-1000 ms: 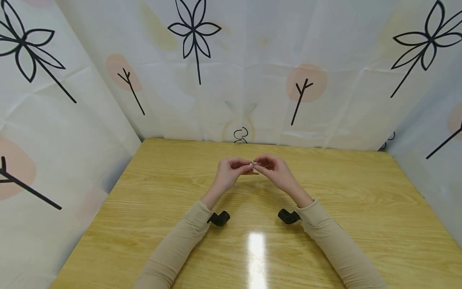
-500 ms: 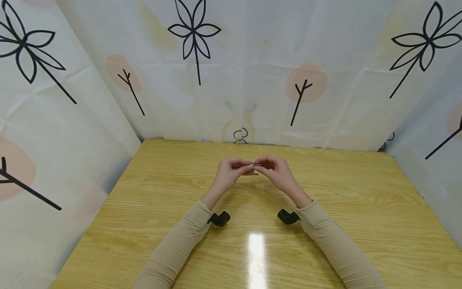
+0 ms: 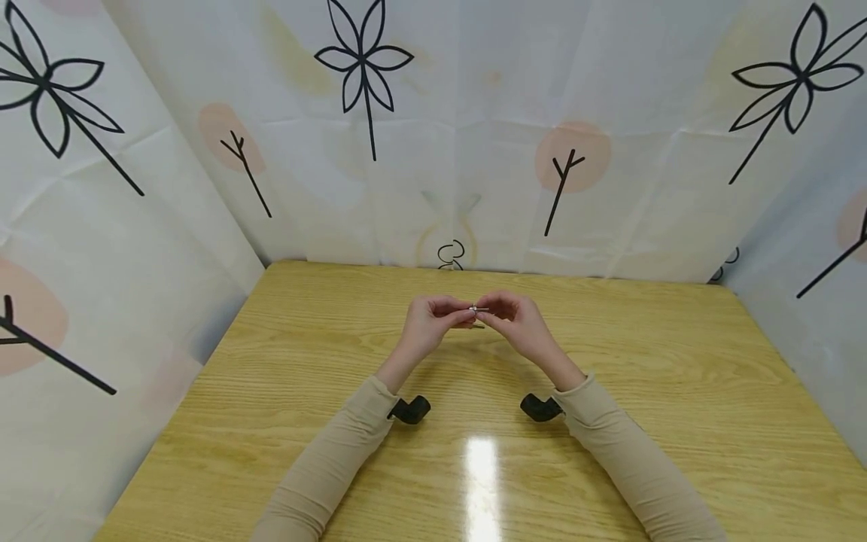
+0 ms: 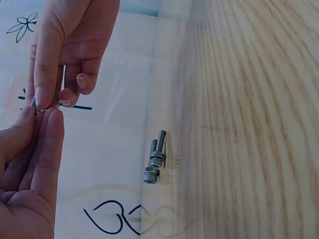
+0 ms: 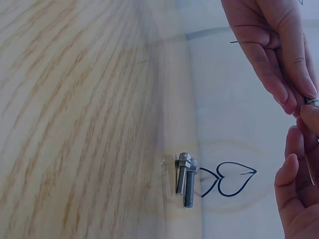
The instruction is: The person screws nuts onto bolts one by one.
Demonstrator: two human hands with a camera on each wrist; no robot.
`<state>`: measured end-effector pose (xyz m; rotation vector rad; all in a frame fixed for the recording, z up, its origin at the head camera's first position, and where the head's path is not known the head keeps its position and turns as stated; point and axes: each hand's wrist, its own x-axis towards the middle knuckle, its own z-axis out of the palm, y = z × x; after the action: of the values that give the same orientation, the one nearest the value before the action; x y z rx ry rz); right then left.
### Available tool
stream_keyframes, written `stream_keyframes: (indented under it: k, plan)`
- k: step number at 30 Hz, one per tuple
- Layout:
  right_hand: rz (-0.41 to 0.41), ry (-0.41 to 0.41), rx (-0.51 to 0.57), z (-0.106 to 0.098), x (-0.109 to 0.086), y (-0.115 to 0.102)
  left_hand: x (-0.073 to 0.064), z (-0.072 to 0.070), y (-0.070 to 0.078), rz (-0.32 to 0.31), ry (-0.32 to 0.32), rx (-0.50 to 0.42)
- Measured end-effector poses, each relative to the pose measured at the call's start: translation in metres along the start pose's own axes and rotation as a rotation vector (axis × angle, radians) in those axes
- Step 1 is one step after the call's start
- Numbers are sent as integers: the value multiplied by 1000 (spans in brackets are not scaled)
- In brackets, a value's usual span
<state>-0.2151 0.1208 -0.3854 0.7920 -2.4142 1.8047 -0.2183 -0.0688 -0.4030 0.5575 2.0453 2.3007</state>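
Observation:
Both hands are raised above the far part of the table, fingertips meeting around one small silver bolt (image 3: 480,309). My left hand (image 3: 427,324) pinches it from the left between thumb and fingers. From the right, my right hand (image 3: 521,325) pinches it too, the shank showing between thumb and forefinger. A bit of its metal hex part (image 5: 312,102) appears in the right wrist view, mostly covered by fingertips. Whether a separate nut is on it, I cannot tell. Beyond the hands, two more bolts (image 4: 151,174) with hex nuts or collars lie side by side on the table.
The wooden table (image 3: 325,361) has a bright light reflection near its front. Patterned white cloth (image 3: 460,150) stands along the back and both sides. A black curved piece (image 3: 411,410) sits at the left cuff, and another black piece (image 3: 540,407) at the right cuff.
Both hands stay in nearly the same place with the bolt between them. Only slight finger movement shows at the right hand.

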Motion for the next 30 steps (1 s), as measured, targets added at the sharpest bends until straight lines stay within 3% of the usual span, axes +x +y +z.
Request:
stream_keyframes:
  k: [6, 12, 15, 24, 30]
  plan:
    - [12, -4, -48, 0, -5, -22, 0, 1, 0, 8, -10, 3]
    - [21, -30, -19, -1, -4, -17, -1, -1, -2, -24, -33, -12]
    - [71, -65, 24, -3, -2, -4, -2, -3, -3, -102, -35, -46]
    - [330, -131, 243, -12, -4, 22, -3, -1, -8, -433, 37, -143]
    - [456, -139, 280, -12, -5, 36, 2, 4, -26, -556, 79, -117]
